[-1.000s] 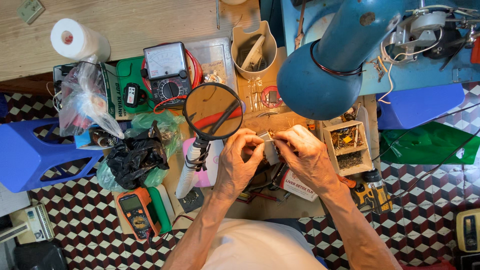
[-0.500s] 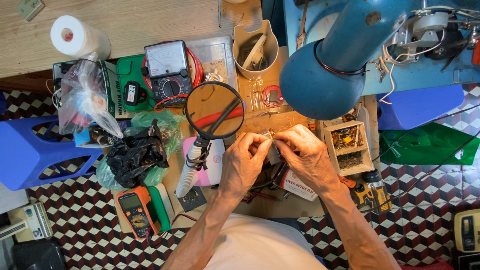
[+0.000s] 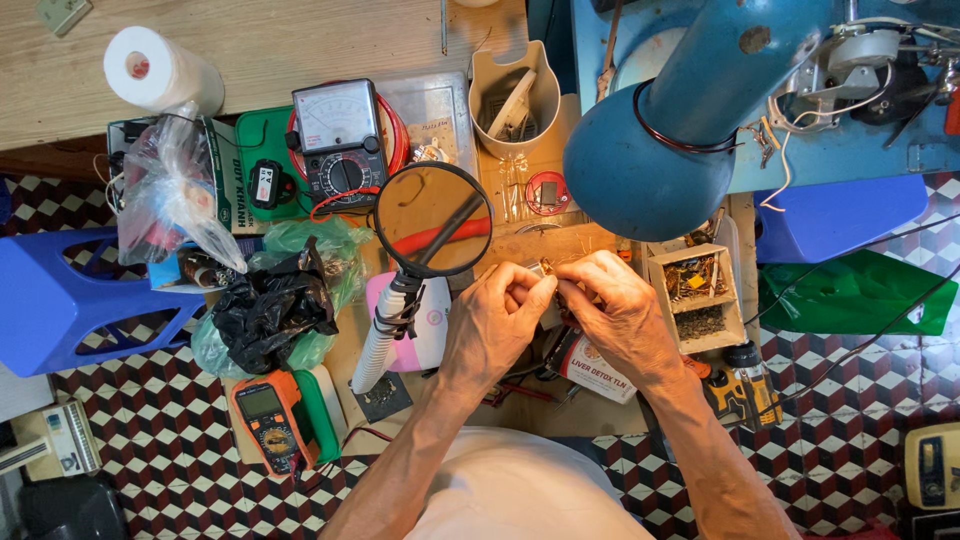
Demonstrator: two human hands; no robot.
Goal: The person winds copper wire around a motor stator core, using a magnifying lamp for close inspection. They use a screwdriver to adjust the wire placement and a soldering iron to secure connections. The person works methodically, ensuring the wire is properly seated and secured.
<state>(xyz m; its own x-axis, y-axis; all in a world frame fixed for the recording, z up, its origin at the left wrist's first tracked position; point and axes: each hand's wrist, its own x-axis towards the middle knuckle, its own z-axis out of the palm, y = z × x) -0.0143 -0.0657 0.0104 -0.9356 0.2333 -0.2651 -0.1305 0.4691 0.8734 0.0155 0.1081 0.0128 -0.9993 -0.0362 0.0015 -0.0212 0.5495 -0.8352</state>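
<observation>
Small component (image 3: 549, 268) above cluttered workbench (image 3: 560, 410).

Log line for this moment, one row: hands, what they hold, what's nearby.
left hand: pinching small part | right hand: pinching same part | nearby: magnifier, parts box, blue lamp

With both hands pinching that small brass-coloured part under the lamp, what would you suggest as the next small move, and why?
Probably lift the small part toward the magnifying glass. The left hand and right hand pinch it beside the lens, not under it, and it looks too small to judge unaided.
</observation>
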